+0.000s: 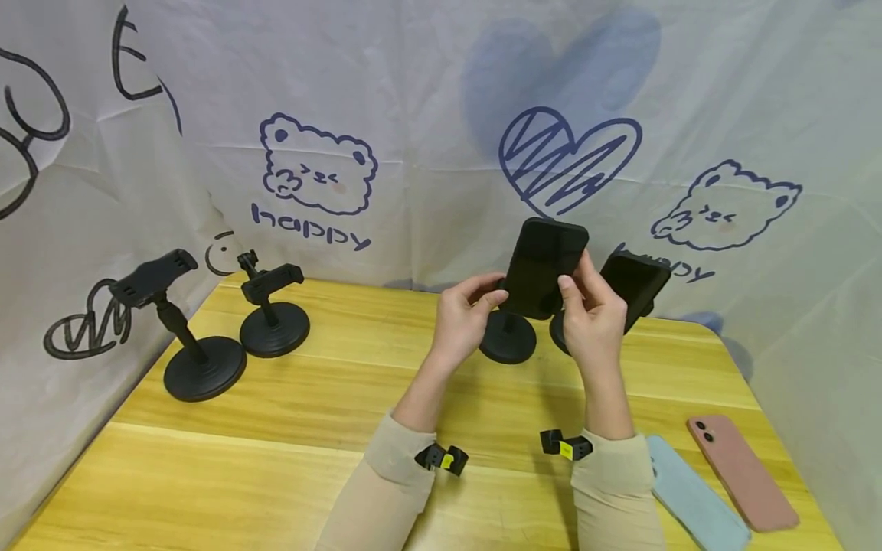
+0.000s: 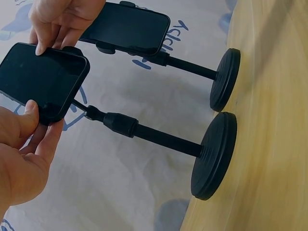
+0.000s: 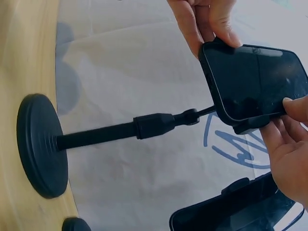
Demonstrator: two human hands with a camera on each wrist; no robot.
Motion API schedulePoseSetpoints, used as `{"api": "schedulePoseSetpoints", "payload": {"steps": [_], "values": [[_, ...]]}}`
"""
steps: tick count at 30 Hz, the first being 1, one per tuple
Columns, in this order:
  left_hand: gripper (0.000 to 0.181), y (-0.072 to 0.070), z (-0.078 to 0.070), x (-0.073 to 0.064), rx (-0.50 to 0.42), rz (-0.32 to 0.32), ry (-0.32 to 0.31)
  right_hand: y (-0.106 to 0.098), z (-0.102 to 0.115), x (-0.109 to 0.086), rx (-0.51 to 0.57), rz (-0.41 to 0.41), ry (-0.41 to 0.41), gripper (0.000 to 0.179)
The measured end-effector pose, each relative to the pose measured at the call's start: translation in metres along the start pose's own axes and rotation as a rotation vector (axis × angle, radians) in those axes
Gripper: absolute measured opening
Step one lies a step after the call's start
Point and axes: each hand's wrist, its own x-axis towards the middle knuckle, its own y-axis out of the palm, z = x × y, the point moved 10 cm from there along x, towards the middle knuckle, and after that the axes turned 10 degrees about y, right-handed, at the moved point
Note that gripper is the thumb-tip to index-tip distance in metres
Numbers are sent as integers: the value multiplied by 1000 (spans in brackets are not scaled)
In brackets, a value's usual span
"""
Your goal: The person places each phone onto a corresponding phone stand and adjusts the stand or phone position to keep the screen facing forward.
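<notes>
Head view: my forearms (image 1: pixel 606 398) stretch forward over the desk (image 1: pixel 241 474)
Left hand (image 1: pixel 463 317): I pinch one long edge of the held phone (image 1: pixel 547 264), thumb on its front
Right hand (image 1: pixel 594 310): I pinch the opposite edge, so both hands are clamped on it
Phone's place: in the clip (image 3: pixel 250 124) of a black stand (image 1: pixel 508 340), above the desk
Writing: "happy" (image 1: pixel 310 228) under a bear; another "happy" (image 1: pixel 696 269) partly hidden
Counts: four stands, two black phones, two phone cases, pink (image 1: pixel 754 486) and pale blue (image 1: pixel 699 493)
</notes>
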Motion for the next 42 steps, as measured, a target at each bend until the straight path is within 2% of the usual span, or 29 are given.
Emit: {"api": "schedulePoseSetpoints", "payload": {"steps": [6,11,16,20,25,35,42], "values": [[28,-1,-1,-1,23,6,7,-1,-7,3,115,16,97,47],[28,0,-6,-1,56,31,48,-5,2,5,166,-27,73,47],[28,1,-8,-1,73,50,65,-7,8,5,129,-66,38,45],[28,1,-8,0,73,61,60,-7,16,5,69,-89,-45,44],[29,1,-8,-1,67,63,59,-8,24,3,44,-100,-135,46],[28,3,-5,-1,43,50,38,-8,17,1,35,-59,-97,46],[29,0,-3,0,52,38,32,-4,20,-4,-39,-84,-163,45]]}}
